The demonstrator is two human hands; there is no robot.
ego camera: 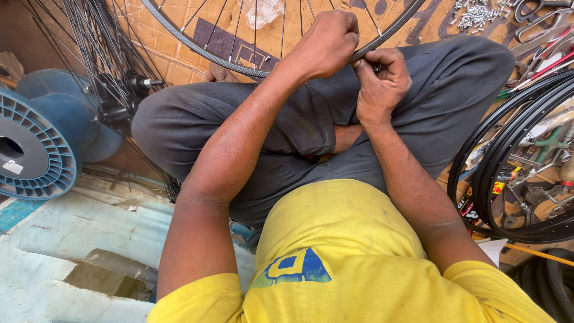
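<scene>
A spoked bicycle wheel rim [203,49] lies across my crossed legs in grey trousers, over a sheet of cardboard. My left hand [326,43] is closed around the near edge of the rim. Right beside it, my right hand [381,81] pinches at the rim's edge with its fingers curled; what small part it holds is hidden by the fingers. Thin spokes [255,27] run from the rim toward the top of the view.
A blue plastic spool [37,140] stands at the left beside a hub with loose spokes [116,98]. Black rims [515,164] lean at the right over scattered tools. A pile of small metal nipples [477,15] and scissors [541,13] lie at top right.
</scene>
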